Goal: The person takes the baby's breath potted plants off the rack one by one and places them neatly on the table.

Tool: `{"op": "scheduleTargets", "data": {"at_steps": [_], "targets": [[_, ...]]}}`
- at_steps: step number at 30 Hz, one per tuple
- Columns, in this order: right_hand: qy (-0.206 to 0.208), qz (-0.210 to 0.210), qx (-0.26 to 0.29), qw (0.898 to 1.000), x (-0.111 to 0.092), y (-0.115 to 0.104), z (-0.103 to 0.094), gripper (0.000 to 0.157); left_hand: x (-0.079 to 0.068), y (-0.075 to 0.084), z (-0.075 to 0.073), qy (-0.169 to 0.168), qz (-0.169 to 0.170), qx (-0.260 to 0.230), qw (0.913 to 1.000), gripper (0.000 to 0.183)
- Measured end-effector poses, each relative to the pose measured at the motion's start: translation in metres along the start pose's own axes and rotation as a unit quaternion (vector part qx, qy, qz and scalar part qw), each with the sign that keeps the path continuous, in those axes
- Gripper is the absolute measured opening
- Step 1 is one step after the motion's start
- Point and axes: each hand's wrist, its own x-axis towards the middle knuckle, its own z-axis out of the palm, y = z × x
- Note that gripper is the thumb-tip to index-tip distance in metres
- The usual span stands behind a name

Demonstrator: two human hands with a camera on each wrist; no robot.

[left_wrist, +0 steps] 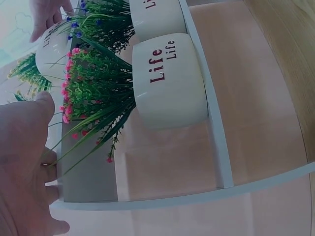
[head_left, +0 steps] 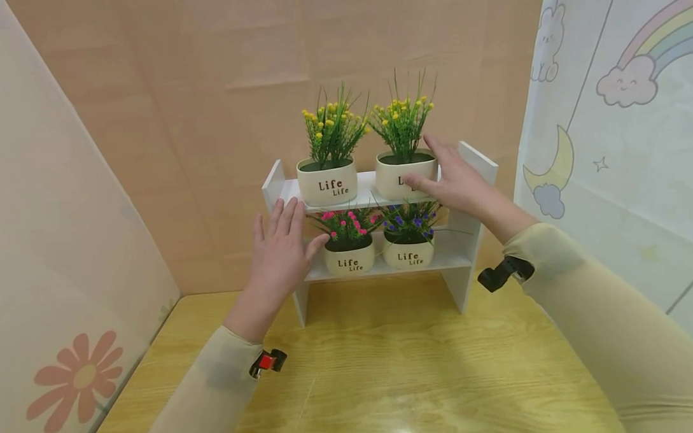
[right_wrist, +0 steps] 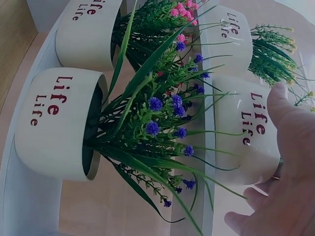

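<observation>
My right hand (head_left: 460, 177) is at the right side of a cream flowerpot (head_left: 388, 180) with yellow flowers on the upper shelf. Its thumb lies across the pot's front and its other fingers are spread along the side; whether they touch is unclear. My left hand (head_left: 279, 251), fingers extended, is at the left end of the white two-tier shelf (head_left: 453, 257), holding nothing. Beside the right pot stands another yellow-flowered pot (head_left: 327, 184). Below are a pink-flowered pot (left_wrist: 170, 83) and a blue-flowered pot (right_wrist: 54, 125), all lettered "Life".
The shelf stands on a wood-grain table (head_left: 386, 368) near a tan backdrop (head_left: 194, 120). Pale panels flank it: the left panel (head_left: 48, 220) shows a flower, the right panel (head_left: 638, 187) a rainbow and moon. Leaves from the lower pots reach up past the upper board.
</observation>
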Motion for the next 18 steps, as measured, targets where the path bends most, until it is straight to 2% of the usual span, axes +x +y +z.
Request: {"op": "scheduleTargets", "data": {"at_steps": [5,11,18], "targets": [[0.002,0.007,0.012,1.0,0.006,-0.002,0.003,0.115,0.0,-0.002,0.005,0.023,0.011,-0.008,0.9996,0.087],[0.003,0.013,0.022,1.0,0.01,-0.004,0.005,0.116,0.0,-0.005,0.013,0.053,0.031,-0.044,0.9971,0.086],[-0.002,0.029,0.041,0.999,0.012,-0.003,0.005,0.117,0.001,-0.006,0.018,0.069,0.037,-0.059,0.9952,0.088]]}}
